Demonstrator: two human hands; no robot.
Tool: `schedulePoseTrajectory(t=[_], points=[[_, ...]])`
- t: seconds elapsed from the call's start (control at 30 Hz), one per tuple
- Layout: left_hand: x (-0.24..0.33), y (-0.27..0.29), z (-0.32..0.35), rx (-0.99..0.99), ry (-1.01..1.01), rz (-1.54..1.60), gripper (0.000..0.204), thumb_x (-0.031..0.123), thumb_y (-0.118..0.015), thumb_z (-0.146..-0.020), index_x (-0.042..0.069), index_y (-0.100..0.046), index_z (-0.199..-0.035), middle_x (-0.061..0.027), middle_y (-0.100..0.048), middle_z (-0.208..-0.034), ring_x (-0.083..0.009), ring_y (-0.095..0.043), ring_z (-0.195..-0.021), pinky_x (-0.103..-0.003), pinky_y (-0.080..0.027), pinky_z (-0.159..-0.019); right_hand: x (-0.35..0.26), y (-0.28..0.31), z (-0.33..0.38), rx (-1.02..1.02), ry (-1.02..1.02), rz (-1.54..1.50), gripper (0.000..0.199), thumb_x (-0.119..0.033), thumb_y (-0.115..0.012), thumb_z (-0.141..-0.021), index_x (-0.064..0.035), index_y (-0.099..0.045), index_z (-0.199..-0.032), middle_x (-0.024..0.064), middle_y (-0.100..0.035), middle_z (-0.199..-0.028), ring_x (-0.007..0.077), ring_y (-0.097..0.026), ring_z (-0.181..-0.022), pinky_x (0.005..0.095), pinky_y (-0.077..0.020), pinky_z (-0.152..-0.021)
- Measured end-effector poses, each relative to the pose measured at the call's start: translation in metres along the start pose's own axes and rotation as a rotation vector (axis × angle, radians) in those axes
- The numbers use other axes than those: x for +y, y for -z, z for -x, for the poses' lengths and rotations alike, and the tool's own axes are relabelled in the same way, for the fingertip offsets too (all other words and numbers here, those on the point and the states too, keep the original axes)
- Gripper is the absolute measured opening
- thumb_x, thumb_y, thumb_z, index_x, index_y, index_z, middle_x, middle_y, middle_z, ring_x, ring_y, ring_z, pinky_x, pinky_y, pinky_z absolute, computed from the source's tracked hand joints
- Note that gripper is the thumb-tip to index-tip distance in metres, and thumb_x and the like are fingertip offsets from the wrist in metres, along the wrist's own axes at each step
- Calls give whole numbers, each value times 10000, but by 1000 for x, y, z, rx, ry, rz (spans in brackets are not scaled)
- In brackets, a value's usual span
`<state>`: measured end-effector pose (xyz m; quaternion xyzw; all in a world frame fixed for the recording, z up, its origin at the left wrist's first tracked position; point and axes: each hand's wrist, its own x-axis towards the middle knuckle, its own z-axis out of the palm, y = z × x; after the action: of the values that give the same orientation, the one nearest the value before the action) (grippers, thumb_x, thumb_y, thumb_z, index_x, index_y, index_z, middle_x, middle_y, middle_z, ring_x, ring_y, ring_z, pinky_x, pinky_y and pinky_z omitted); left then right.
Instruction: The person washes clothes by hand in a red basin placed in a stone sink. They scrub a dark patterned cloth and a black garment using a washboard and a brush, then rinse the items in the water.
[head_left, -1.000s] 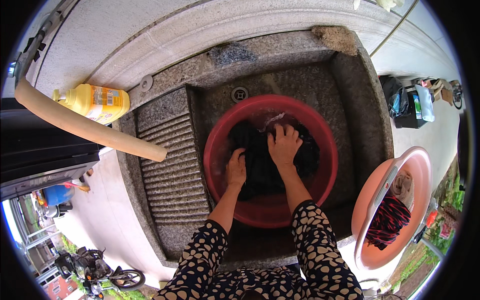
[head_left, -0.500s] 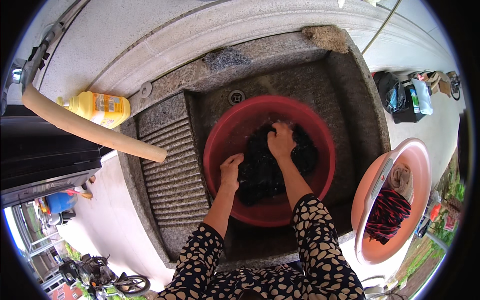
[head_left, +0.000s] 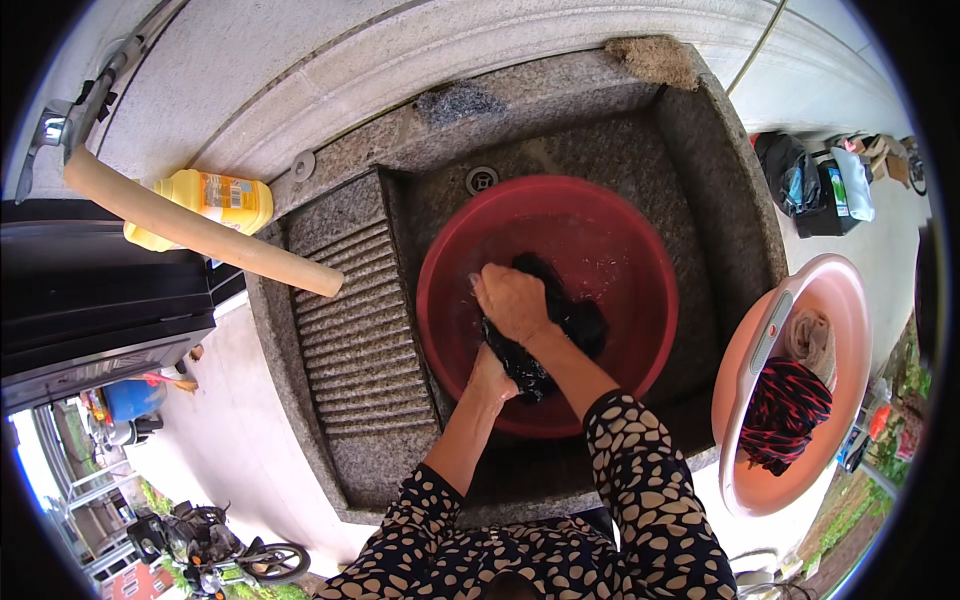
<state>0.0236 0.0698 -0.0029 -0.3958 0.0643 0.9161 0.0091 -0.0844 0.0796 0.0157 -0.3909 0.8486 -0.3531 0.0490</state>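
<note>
A wet black cloth (head_left: pixel 578 322) lies bunched in the red basin (head_left: pixel 625 240), with water around it. My right hand (head_left: pixel 513 302) is closed over the upper left part of the cloth, back of the hand up. Just below it, my left hand (head_left: pixel 490 378) grips the same cloth near the basin's lower left wall, its fingers partly hidden by the fabric. Dark folds run between the two hands, and the rest trails to the right. The basin stands inside a stone sink (head_left: pixel 735 215).
A ribbed washboard slab (head_left: pixel 355 350) forms the sink's left side; a beige hose (head_left: pixel 215 228) reaches over it. Behind the hose stands a yellow bottle (head_left: pixel 236 200). A pink basin (head_left: pixel 745 440) with clothes is at the right. A fibrous brown pad (head_left: pixel 655 62) lies on the back rim.
My right hand has moved left and down, close to my left hand, which has shifted right and lower. The spread cloth is now gathered between them in a smaller bunch.
</note>
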Motion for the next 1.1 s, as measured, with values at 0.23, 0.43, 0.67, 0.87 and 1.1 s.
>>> schedulePoseTrajectory(t=[0.23,0.43,0.67,0.87,1.1], points=[[41,3,-2,321,-582,-349,482,384,-610,-877,64,-505,-1222,-52,-550,-1132,-152,-510,-1031,-307,-395,-929,132,19,-13,141,-837,191,246,-317,-533,-877,-94,-600,-957,124,-613,-856,347,-575,-844,540,-440,-690],[26,56,-50,627,-731,-1473,447,322,-591,-885,25,-457,-1191,-238,-597,-1032,-392,-572,-992,-463,-433,-845,85,-34,36,18,-226,335,285,-263,-592,-844,-85,-546,-1062,153,-545,-1011,388,-514,-1024,536,-433,-784],[25,-2,-8,716,-624,-1521,455,385,-628,-833,31,-504,-1090,-257,-630,-1002,-397,-616,-940,-441,-470,-792,139,35,19,36,-586,140,249,-318,-576,-842,-77,-601,-900,180,-625,-869,392,-593,-871,498,-464,-728],[15,0,51,323,-484,-1766,449,387,-649,-807,87,-549,-1127,-195,-659,-850,-371,-636,-794,-457,-485,-742,60,95,84,-421,-556,301,276,-336,-589,-854,-64,-554,-835,154,-645,-812,363,-626,-807,475,-485,-707],[6,1,107,-33,-843,-1435,197,158,-681,-836,43,-650,-992,-79,-666,-866,-176,-623,-755,-301,-489,-683,24,127,108,-350,-340,437,181,-251,-619,-840,-90,-541,-815,85,-644,-716,280,-651,-695,403,-487,-606]])
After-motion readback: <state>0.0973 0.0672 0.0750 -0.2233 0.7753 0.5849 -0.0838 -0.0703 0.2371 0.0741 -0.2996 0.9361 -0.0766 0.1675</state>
